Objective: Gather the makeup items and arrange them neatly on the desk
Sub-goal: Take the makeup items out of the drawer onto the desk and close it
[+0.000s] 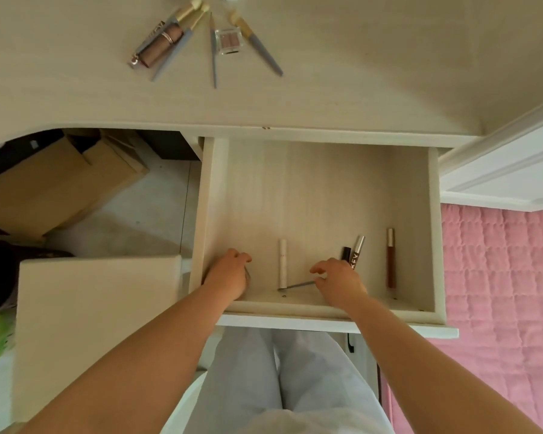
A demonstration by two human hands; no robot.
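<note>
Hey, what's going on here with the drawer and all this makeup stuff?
A person is reaching both hands into an open drawer. The right hand pinches a thin grey pencil lying by a white tube; the left hand is curled around something thin. A brown lip gloss and two dark tubes remain in the drawer. Brushes and an eyeshadow compact already lie on the desk.

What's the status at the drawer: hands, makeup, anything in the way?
Left hand curled on something thin, unclear. Right hand pinching thin grey pencil. White tube, three more tubes left in drawer. No obstruction.
</note>
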